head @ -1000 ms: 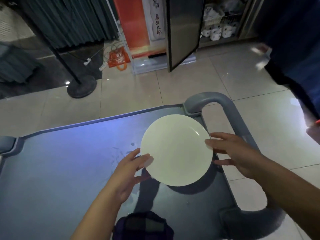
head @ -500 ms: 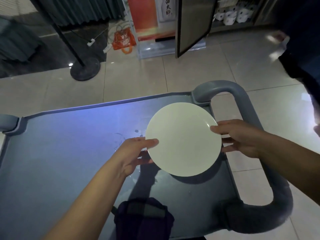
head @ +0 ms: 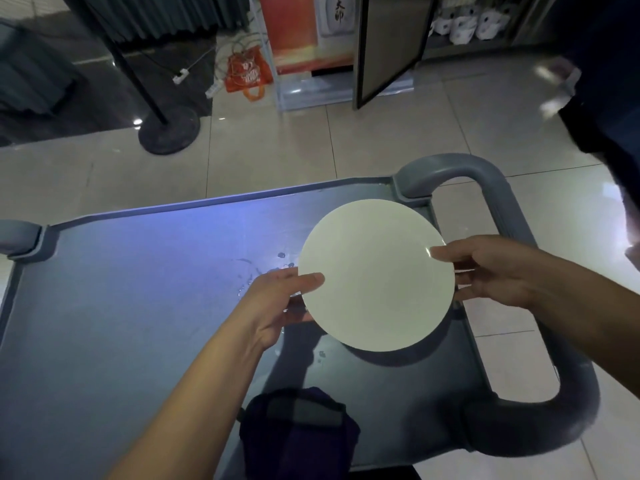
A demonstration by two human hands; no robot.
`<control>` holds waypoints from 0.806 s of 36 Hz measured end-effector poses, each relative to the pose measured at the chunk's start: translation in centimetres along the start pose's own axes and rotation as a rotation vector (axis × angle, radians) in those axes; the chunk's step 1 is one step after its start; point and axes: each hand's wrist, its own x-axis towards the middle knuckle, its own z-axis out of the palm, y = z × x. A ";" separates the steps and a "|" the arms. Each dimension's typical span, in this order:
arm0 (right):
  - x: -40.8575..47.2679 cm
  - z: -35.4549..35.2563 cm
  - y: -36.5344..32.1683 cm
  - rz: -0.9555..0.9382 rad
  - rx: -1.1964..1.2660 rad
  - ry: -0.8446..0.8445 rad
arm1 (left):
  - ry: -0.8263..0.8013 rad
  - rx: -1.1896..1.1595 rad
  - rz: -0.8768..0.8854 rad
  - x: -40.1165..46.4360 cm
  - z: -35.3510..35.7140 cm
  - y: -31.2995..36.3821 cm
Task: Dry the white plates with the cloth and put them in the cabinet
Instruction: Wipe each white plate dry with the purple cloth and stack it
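A round white plate [head: 375, 275] hangs level above the right end of the grey cart top [head: 138, 299]. My left hand [head: 277, 303] grips its left rim, thumb on top and fingers underneath. My right hand [head: 485, 271] holds the right rim the same way. A dark purple cloth [head: 298, 434] lies bunched on the cart near the front edge, below the plate. The cabinet [head: 464, 26] stands at the far side of the floor with its dark door [head: 388, 46] swung open and white dishes on a shelf inside.
Water drops [head: 263, 271] sit on the cart top near my left hand. The cart's grey loop handle [head: 512, 237] curves round on the right. A black stand base [head: 169, 129], an orange bag [head: 247, 72] and a person in dark clothes [head: 609, 98] are on the tiled floor.
The plate has risen a little off the cart between both hands. My view has tipped down and closer, and the cabinet has slid toward the top edge.
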 end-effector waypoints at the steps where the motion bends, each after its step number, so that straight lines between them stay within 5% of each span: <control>1: -0.1 -0.1 0.1 -0.003 -0.001 -0.006 | -0.004 -0.003 0.005 0.0 0.0 -0.1; 29: -11.8 11.6 13.7 -0.207 0.330 0.166 | -0.222 0.154 0.145 -8.3 -12.1 -5.2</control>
